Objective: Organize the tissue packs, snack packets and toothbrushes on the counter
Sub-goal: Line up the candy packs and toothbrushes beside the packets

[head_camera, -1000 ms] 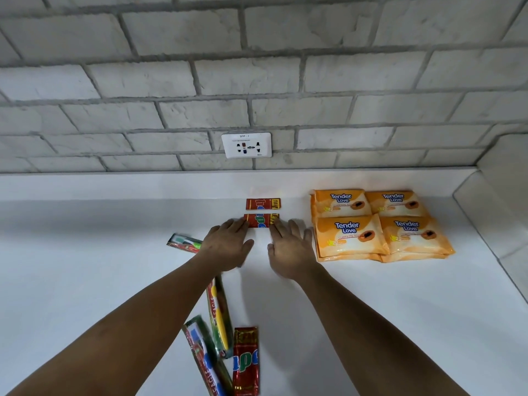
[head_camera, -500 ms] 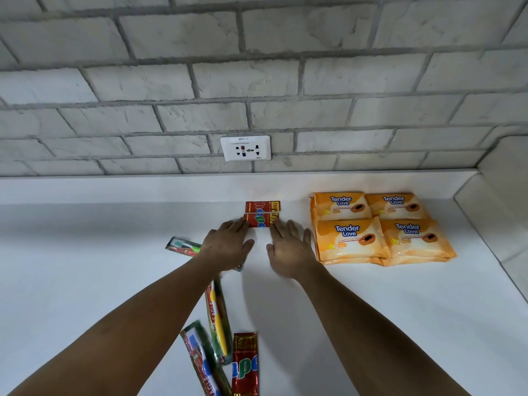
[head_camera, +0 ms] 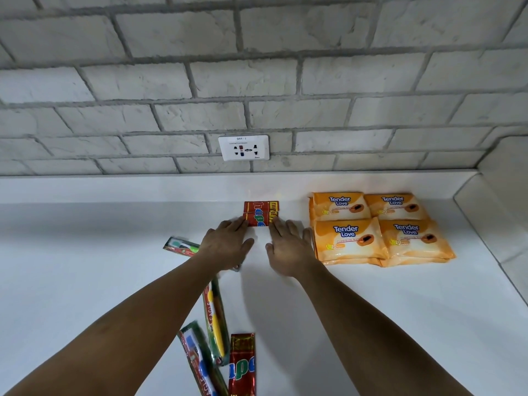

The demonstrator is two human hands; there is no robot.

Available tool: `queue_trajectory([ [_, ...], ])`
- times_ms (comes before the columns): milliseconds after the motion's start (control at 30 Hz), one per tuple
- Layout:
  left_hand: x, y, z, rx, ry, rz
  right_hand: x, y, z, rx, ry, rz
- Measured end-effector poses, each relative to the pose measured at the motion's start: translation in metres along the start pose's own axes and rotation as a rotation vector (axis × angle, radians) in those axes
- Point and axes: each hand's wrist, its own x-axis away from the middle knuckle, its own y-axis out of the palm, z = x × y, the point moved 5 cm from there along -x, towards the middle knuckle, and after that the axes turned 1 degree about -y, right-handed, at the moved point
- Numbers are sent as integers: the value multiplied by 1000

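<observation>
Meanwhile, left hand and right hand, fingers straight and holding nothing, touch the nearer of two snack packets far on the counter beneath a wall socket; four tissue packs right, three toothbrushes (forearm partly hides one), third packet near.

This looks like a fitted room in a home or lodging; a smooth white counter fills the lower frame and meets a low white upstand at the back and at the right edge. Above it runs a wall of grey brick-look tiles with a white multi-pin socket at centre. Packaged household goods lie on the counter: orange tissue packs at right, red snack packets at centre, boxed toothbrushes at lower centre; kitchen or bathroom cannot be told.
</observation>
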Motion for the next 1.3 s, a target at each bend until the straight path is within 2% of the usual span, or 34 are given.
queue_trajectory([
  [400, 6, -4, 2, 28, -6, -1, 5, -4, 1, -43, -20, 43],
  [633, 31, -11, -4, 50, 1, 88, 31, -9, -8, -127, -16, 7],
  [867, 90, -7, -5, 88, 59, 142, 84, -3, -38, -159, -25, -75],
  [1200, 169, 17, 7, 101, 109, 111, 145, 15, -77, -119, -157, -112],
  [1300, 181, 22, 7, 155, 125, 152, 157, 21, -80, -85, -189, -120],
])
